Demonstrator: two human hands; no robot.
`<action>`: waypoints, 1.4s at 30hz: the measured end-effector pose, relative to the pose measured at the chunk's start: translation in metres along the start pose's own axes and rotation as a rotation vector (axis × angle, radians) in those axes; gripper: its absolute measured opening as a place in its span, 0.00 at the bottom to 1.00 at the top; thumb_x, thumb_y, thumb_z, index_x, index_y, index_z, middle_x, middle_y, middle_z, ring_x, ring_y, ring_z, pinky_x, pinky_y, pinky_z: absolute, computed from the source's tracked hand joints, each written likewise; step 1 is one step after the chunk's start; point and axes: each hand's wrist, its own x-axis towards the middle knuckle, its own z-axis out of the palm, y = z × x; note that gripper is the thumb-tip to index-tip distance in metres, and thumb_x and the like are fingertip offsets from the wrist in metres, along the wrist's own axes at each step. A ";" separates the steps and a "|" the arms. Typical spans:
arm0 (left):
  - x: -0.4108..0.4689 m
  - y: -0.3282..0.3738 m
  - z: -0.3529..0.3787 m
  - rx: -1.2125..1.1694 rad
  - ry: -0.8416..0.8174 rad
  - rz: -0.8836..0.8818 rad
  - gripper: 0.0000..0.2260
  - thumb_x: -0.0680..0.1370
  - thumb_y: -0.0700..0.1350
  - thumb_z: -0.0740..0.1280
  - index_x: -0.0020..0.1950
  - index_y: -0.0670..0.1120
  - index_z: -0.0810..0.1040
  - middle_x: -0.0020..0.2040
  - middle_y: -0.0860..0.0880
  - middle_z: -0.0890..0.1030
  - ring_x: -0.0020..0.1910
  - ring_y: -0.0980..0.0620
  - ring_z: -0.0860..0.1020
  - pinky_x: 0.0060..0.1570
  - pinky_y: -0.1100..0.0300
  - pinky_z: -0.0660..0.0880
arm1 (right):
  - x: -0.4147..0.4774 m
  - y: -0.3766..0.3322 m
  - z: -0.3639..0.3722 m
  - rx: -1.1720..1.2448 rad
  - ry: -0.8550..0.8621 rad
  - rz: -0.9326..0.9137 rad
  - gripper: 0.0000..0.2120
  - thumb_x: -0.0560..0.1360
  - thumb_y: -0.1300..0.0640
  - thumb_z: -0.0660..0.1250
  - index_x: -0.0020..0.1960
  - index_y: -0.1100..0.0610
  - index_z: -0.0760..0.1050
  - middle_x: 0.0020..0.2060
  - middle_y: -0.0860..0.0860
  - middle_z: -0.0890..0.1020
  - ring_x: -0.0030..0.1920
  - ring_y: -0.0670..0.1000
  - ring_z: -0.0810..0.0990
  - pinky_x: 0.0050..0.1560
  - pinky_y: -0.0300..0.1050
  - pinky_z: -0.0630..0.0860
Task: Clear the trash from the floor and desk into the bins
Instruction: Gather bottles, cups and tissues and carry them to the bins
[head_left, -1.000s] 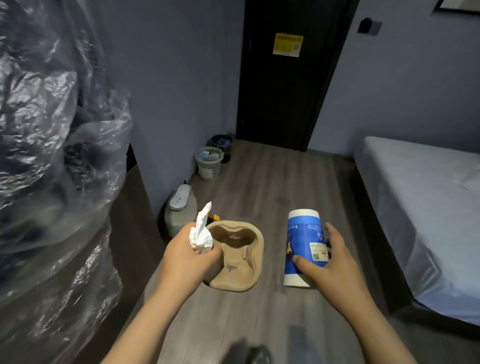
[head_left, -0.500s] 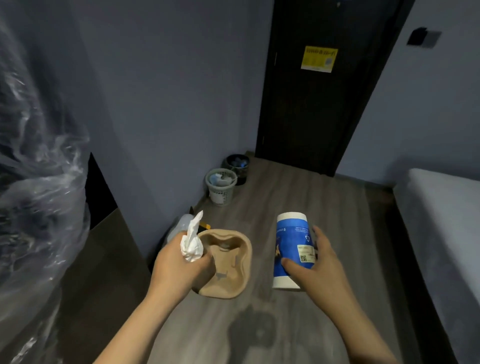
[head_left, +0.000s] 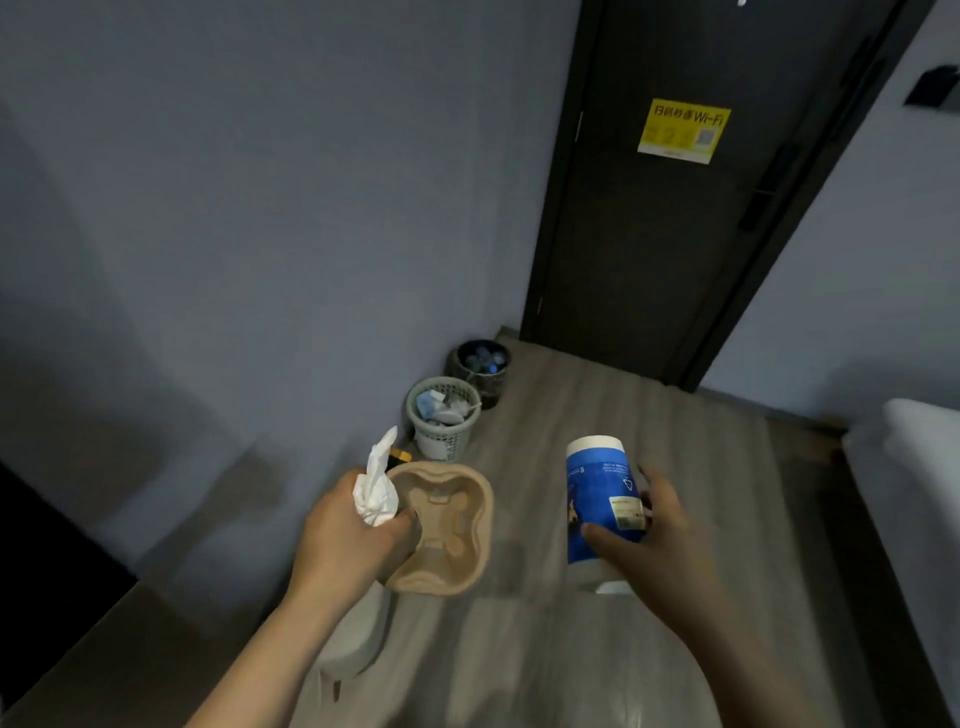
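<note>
One left hand (head_left: 350, 543) is raised in front of the body with the forearm reaching up from the lower edge. Its fingers are curled round two things at once: one crumpled white tissue (head_left: 376, 493), whose twisted tip sticks up above the fist, and one tan moulded cup carrier (head_left: 452, 530), gripped at its near edge and tilted so that its hollows face the viewer.

Beyond them, against the wall, two bins stand on the wooden floor (head_left: 649, 415). The nearer is a pale mesh basket (head_left: 441, 444) and the farther a dark bin (head_left: 491, 387). They stand just beside each other, and both hold rubbish.

To the right, one right hand (head_left: 662, 535) is held at about the same height. Its thumb and fingers wrap one blue-and-white canister (head_left: 600, 512), upright with a slight lean. Behind stands a dark door (head_left: 649, 249) bearing one yellow sticker (head_left: 683, 130), and a bed (head_left: 914, 467) edges the far right.
</note>
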 end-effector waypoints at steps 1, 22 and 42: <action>0.020 0.003 0.005 0.012 -0.004 0.004 0.09 0.58 0.51 0.66 0.32 0.50 0.68 0.28 0.57 0.75 0.28 0.57 0.71 0.29 0.59 0.66 | 0.018 -0.002 0.004 -0.019 0.006 -0.012 0.37 0.66 0.53 0.76 0.69 0.44 0.63 0.50 0.40 0.76 0.44 0.38 0.78 0.36 0.33 0.71; 0.354 0.098 0.169 0.146 0.004 0.045 0.10 0.61 0.53 0.65 0.38 0.53 0.69 0.33 0.53 0.74 0.32 0.54 0.73 0.34 0.63 0.69 | 0.438 -0.024 0.026 -0.084 -0.198 0.008 0.44 0.69 0.51 0.75 0.77 0.47 0.52 0.68 0.52 0.70 0.59 0.51 0.75 0.50 0.44 0.73; 0.650 0.017 0.253 0.304 -0.179 -0.318 0.13 0.67 0.52 0.73 0.46 0.47 0.78 0.41 0.49 0.80 0.40 0.50 0.79 0.38 0.57 0.72 | 0.730 -0.031 0.132 -0.292 -0.346 0.161 0.45 0.68 0.50 0.75 0.76 0.48 0.53 0.65 0.52 0.73 0.52 0.46 0.72 0.47 0.42 0.72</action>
